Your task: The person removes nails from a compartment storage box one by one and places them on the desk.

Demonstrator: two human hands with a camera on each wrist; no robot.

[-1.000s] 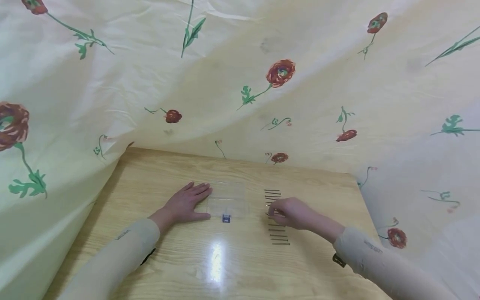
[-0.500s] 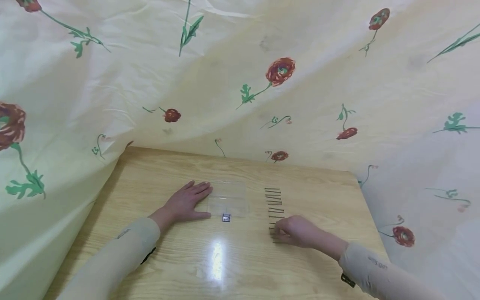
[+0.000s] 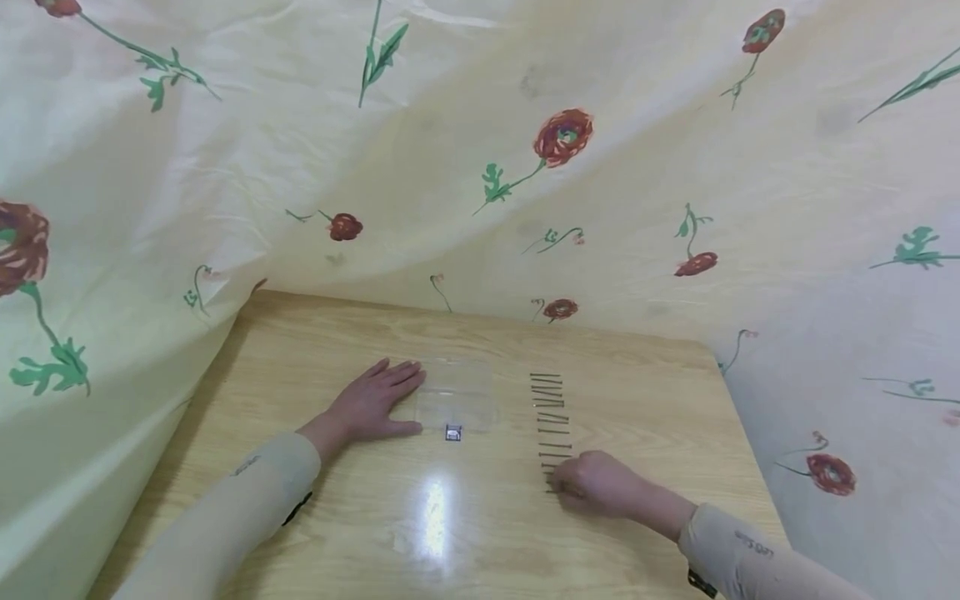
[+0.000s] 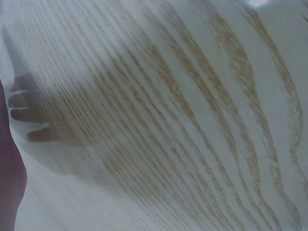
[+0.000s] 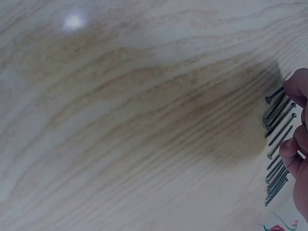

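My left hand [image 3: 378, 404] lies flat on the wooden table, fingers spread, its tips at the left side of a clear plastic box [image 3: 456, 411]. A small dark blue and white label or latch [image 3: 453, 432] sits at the box's near edge. In the left wrist view only a blurred strip of hand [image 4: 12, 178] shows at the left border. My right hand [image 3: 596, 483], fingers curled, pinches a nail [image 5: 275, 95] at the near end of a row of nails [image 3: 552, 432]. Its fingers [image 5: 297, 83] cover that nail's other end.
Wood-grain table [image 3: 330, 533] spreads under both hands, with a bright light reflection in front of the box. A cream curtain [image 3: 420, 183] printed with red flowers hangs around the table's back and sides.
My right hand has moved down the row, from its middle to the near end, uncovering nails farther back. My left hand and the box have stayed in place.
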